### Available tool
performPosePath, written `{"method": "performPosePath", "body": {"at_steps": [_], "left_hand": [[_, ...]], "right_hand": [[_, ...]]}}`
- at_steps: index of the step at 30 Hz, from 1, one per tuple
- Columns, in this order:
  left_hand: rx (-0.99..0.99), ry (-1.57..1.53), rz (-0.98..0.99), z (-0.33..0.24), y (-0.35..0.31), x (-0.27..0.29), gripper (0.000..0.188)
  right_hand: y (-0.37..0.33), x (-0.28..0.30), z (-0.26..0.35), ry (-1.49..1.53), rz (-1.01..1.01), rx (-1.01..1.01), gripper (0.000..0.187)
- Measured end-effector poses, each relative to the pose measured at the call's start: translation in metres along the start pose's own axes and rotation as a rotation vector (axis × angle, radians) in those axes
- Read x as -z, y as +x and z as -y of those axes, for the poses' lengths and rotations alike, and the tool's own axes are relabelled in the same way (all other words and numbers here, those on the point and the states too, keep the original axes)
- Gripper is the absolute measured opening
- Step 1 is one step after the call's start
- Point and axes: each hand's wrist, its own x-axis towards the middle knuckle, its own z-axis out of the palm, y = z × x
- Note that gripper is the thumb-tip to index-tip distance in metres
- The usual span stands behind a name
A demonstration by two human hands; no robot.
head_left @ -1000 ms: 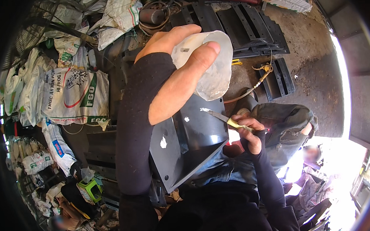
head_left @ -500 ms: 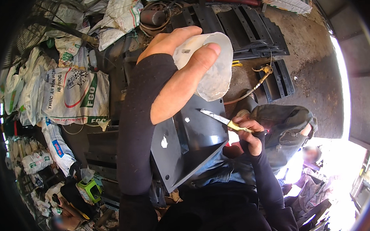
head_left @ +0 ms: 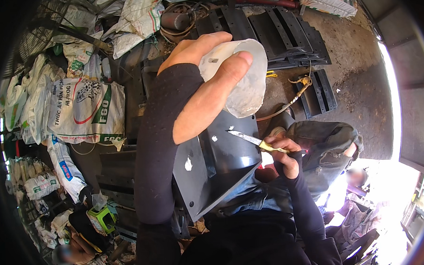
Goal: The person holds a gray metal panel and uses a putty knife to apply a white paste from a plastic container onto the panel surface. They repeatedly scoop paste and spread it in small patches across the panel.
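Note:
My left hand is closed around a translucent whitish plastic cup with a rough-cut rim, held up above my lap; its inside is turned away from view. In my right hand is a small knife with a yellow handle, its blade smeared white. The knife tip is over a black angled panel that rests across my lap. Several white dabs sit on the panel, one of them right at the blade tip. A round hole shows near the panel's lower corner.
Stacked black panels lie ahead on the floor, with a single black piece nearer and a hose beside it. White sacks are piled at left, near a green stool. Another person is at lower left.
The knife tip has shifted slightly toward me, and a small white dab now shows on the panel beside it. My left hand stays nearly still. The person at lower left has moved.

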Motion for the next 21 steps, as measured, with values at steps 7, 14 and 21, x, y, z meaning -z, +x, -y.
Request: {"method": "performPosePath", "body": {"at_steps": [7,14,21], "left_hand": [[0.018,0.0,0.013,-0.0013,0.0004,-0.0002,0.054],[0.022,-0.008,0.019,-0.0018,0.0001,0.0003,0.054],[0.019,0.0,0.018,-0.0028,-0.0002,0.0005,0.052]], "right_hand": [[0.0031,0.0047,-0.0022,0.013,0.014,-0.03,0.023],[0.0041,0.005,-0.0027,0.094,0.04,-0.017,0.023],[0.0044,0.0063,-0.0029,0.05,0.037,-0.032,0.022]]}}
